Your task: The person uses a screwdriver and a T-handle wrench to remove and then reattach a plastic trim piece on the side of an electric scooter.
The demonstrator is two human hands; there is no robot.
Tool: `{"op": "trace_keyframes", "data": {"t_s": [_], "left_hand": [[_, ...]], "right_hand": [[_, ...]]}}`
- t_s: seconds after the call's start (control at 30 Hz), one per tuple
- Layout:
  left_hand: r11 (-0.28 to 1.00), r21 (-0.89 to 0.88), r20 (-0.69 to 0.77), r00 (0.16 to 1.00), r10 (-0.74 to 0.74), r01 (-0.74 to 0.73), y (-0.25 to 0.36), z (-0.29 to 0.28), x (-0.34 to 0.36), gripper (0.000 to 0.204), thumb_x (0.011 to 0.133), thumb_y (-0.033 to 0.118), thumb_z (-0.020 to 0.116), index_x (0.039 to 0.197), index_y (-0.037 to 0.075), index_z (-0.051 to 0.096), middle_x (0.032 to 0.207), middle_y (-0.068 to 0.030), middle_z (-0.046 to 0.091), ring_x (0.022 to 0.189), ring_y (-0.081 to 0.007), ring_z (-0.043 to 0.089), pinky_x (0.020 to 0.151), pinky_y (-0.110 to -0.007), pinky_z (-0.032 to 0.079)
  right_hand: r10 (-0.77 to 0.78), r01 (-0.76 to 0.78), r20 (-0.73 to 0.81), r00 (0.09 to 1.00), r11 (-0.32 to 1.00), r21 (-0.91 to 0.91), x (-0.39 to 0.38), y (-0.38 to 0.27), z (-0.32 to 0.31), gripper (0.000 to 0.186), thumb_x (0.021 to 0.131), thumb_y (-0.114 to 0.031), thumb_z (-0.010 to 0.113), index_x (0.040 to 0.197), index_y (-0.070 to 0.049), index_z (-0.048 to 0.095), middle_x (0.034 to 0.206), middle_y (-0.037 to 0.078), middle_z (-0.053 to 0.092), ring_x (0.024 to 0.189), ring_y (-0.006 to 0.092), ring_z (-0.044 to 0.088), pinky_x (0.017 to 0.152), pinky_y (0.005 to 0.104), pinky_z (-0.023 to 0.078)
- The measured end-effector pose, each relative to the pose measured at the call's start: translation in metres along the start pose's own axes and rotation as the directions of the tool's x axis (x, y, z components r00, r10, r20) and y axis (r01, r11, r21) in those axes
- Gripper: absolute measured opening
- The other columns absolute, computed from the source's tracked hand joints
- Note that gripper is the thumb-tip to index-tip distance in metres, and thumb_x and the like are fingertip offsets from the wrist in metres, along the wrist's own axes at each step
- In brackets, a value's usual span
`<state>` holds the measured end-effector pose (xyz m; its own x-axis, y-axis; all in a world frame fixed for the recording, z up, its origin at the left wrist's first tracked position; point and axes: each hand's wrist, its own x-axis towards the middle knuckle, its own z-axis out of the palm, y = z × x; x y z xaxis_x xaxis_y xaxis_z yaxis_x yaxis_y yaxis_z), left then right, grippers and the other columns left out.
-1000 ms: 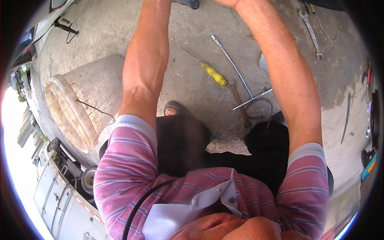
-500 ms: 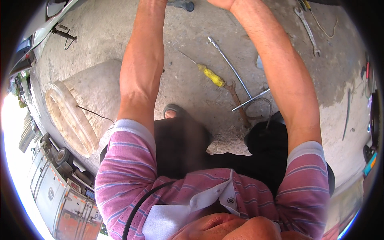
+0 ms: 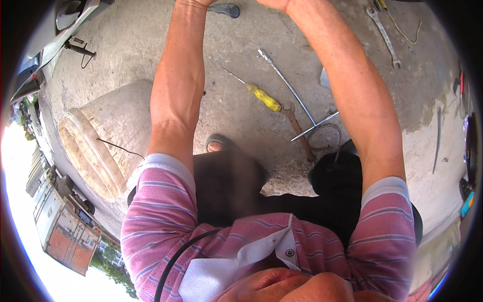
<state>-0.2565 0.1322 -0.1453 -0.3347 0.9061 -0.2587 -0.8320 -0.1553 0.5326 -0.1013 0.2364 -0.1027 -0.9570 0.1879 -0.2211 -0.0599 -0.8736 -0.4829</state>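
At the top edge of the view, a dark grey, round-ended object (image 3: 227, 9) on the rough grey concrete floor (image 3: 241, 38), between the left hand (image 3: 200, 2) and the right hand (image 3: 274, 3) and nearest to both; too little shown to tell its kind or any contact. Both hands cut off by that edge, fingers out of view; impossible to tell either grip as wide, narrow or closed around something. Reaching forward with bare left forearm (image 3: 177, 85) and bare right forearm (image 3: 348, 65). Between these, a yellow-handled screwdriver (image 3: 265, 99) with thin metal shaft, pointing up and left; by its handle end, a rusty brown open-ended wrench (image 3: 297, 128). Across that wrench, the crossbar of a shiny silver T-shaped metal tool (image 3: 292, 91); beside them, a thin dark wire loop (image 3: 340, 133). Partly behind the right forearm, a pale bluish flat piece (image 3: 324, 78). Farther right, a long silver metal wrench (image 3: 385, 36) near a thin pale cord (image 3: 413, 43); lower down, a narrow dark strip (image 3: 437, 138). At left, tipped on its side, a large dirty off-white plastic bucket (image 3: 121, 103), partly behind the left forearm. Nearer the body, black trousers (image 3: 221, 181) and a grey shoe (image 3: 217, 139). Outermost, at lower left, a boxy truck (image 3: 70, 234).
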Motion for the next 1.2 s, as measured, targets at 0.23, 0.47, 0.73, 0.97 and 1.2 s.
{"op": "trace_keyframes", "data": {"t_s": [0.23, 0.47, 0.73, 0.97, 1.2], "left_hand": [[0.988, 0.119, 0.185, 0.980, 0.076, -0.099, -0.008, 0.019, -0.005, 0.021, 0.096, 0.023, 0.062, 0.097, 0.002, 0.066, 0.082, -0.0158, 0.070, 0.063, -0.0280, 0.066, 0.056, -0.036, 0.057], [0.999, 0.024, -0.013, 0.999, 0.045, -0.045, -0.006, 0.018, -0.007, 0.026, 0.096, 0.025, 0.061, 0.106, 0.002, 0.067, 0.095, -0.0164, 0.072, 0.074, -0.0309, 0.068, 0.064, -0.043, 0.058], [0.994, 0.082, 0.089, 0.993, 0.071, -0.078, -0.004, 0.011, -0.005, 0.023, 0.095, 0.020, 0.062, 0.111, 0.004, 0.066, 0.102, -0.0147, 0.071, 0.082, -0.0291, 0.068, 0.067, -0.042, 0.057], [0.983, 0.142, 0.012, 0.993, 0.114, -0.115, -0.009, 0.016, -0.015, 0.021, 0.095, 0.014, 0.058, 0.113, 0.006, 0.066, 0.108, -0.0119, 0.071, 0.096, -0.0261, 0.066, 0.082, -0.042, 0.056], [0.994, 0.109, -0.175, 0.984, 0.040, -0.021, -0.013, -0.026, -0.033, 0.011, 0.096, 0.021, 0.061, 0.101, 0.012, 0.067, 0.089, -0.0025, 0.067, 0.071, -0.0151, 0.056, 0.072, -0.035, 0.053]], "right_hand": [[0.012, -0.012, -0.163, 0.987, 1.000, 0.003, 0.009, 0.001, 0.005, 0.013, 0.101, -0.008, 0.052, 0.094, -0.004, 0.063, 0.077, 0.004, 0.064, 0.059, 0.0097, 0.055, 0.043, 0.0199, 0.037], [-0.013, 0.014, -0.170, 0.985, 1.000, 0.010, -0.006, 0.003, 0.014, 0.005, 0.095, -0.006, 0.062, 0.090, -0.006, 0.064, 0.074, 0.003, 0.063, 0.056, 0.0095, 0.054, 0.041, 0.0210, 0.035], [-0.126, 0.030, -0.332, 0.935, 0.960, -0.279, 0.005, 0.010, 0.012, 0.011, 0.089, -0.011, 0.069, 0.081, -0.005, 0.065, 0.071, 0.003, 0.063, 0.056, 0.0114, 0.053, 0.049, 0.0260, 0.041], [-0.321, -0.048, -0.408, 0.855, 0.734, -0.678, 0.006, 0.008, 0.021, 0.025, 0.089, -0.022, 0.070, 0.089, 0.002, 0.070, 0.083, 0.010, 0.072, 0.071, 0.0201, 0.065, 0.066, 0.0354, 0.051], [-0.137, -0.134, -0.324, 0.936, 0.712, -0.689, 0.053, 0.031, 0.005, 0.032, 0.099, -0.033, 0.059, 0.090, -0.004, 0.067, 0.073, 0.008, 0.068, 0.061, 0.0151, 0.062, 0.053, 0.0328, 0.048]]}}
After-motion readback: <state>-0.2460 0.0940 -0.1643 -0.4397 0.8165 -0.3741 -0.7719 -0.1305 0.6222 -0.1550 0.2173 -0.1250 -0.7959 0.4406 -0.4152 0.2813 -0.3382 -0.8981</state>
